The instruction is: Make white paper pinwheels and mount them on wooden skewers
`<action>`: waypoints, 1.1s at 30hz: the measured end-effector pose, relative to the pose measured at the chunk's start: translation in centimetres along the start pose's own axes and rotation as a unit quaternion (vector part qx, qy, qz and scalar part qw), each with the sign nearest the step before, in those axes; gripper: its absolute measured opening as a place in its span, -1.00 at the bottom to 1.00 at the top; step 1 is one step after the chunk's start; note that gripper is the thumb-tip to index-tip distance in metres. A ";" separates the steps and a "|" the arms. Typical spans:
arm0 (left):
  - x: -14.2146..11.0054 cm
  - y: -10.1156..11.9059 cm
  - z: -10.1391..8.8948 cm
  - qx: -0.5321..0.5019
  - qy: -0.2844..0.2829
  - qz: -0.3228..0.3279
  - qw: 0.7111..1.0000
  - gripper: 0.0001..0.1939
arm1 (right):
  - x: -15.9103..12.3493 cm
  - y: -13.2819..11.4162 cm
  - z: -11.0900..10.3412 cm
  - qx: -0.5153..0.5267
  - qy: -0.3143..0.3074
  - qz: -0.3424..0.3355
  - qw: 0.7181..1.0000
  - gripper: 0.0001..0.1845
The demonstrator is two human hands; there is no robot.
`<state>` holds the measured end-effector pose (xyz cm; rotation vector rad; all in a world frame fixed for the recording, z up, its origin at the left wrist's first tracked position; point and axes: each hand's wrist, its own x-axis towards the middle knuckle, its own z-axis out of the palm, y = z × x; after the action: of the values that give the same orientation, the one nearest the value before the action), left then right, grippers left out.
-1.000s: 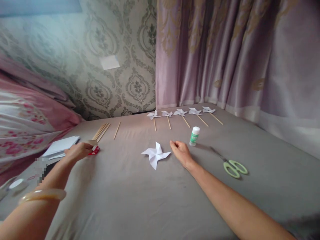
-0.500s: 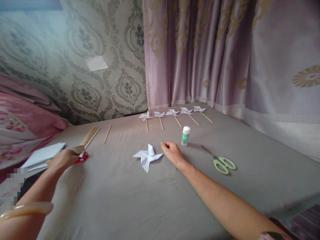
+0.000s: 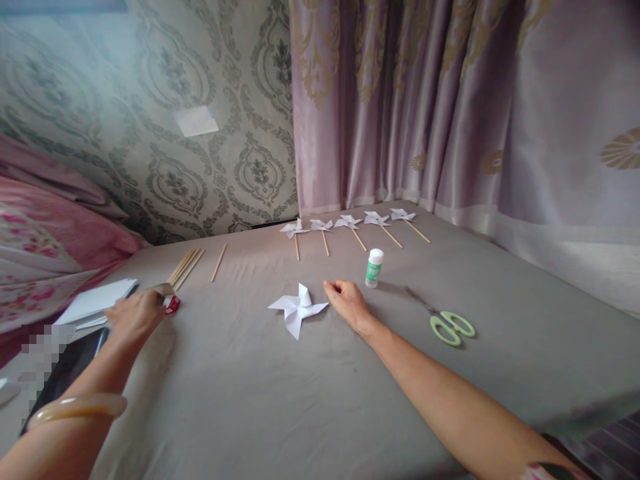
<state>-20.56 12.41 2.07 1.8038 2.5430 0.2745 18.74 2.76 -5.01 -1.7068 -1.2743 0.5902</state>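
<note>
A white paper pinwheel (image 3: 299, 311) without a stick lies in the middle of the grey cloth. Just right of its tip rests my right hand (image 3: 347, 305), fingers curled with thumb and forefinger together; anything between them is too small to see. At the left, my left hand (image 3: 137, 312) reaches down over a small red-and-tan packet (image 3: 172, 305), its fingers bent at it. My hand hides most of that packet and what the fingers grip. Beyond it lie several wooden sticks (image 3: 186, 268), and one stick (image 3: 219, 263) lies apart.
Several finished pinwheels on sticks (image 3: 349, 222) form a row at the back. A glue stick (image 3: 374, 268) stands upright beyond my right hand, with green-handled scissors (image 3: 443, 323) to its right. White paper sheets (image 3: 95, 301) and a dark flat device (image 3: 70, 367) lie at the left.
The view has shifted slightly. My left hand stays at the red-and-tan packet, its fingers a little shifted. My right hand and the loose pinwheel keep their places.
</note>
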 end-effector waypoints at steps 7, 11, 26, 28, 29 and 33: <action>-1.9 -0.2 1.1 -0.087 0.110 -0.006 0.990 -0.76 | -0.4 1.3 0.0 0.025 -0.025 -0.030 0.999 -0.54; -0.9 -1.8 2.6 -0.176 0.125 -0.044 0.975 -0.71 | -0.1 2.0 0.1 0.035 -0.024 -0.029 0.999 -0.51; -4.9 1.1 1.2 -0.528 0.101 -0.036 0.842 -0.56 | -0.5 1.2 -0.3 0.085 0.017 -0.018 0.996 -0.53; -6.5 3.3 1.2 -0.606 0.022 -0.028 0.794 -0.57 | -1.1 0.1 -0.7 0.074 0.012 -0.066 0.995 -0.53; -7.4 4.6 1.2 -0.649 -0.027 -0.030 0.760 -0.58 | -1.6 -0.6 -0.9 0.074 0.001 -0.099 0.992 -0.55; -11.4 9.7 1.1 -0.706 -0.197 -0.045 0.679 -0.67 | -3.9 -3.4 -0.8 0.108 -0.067 -0.248 0.960 -0.74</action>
<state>-7.54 4.98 1.41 0.8617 1.2040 1.2172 16.28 -0.97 -2.19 -1.1225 -1.5989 0.5250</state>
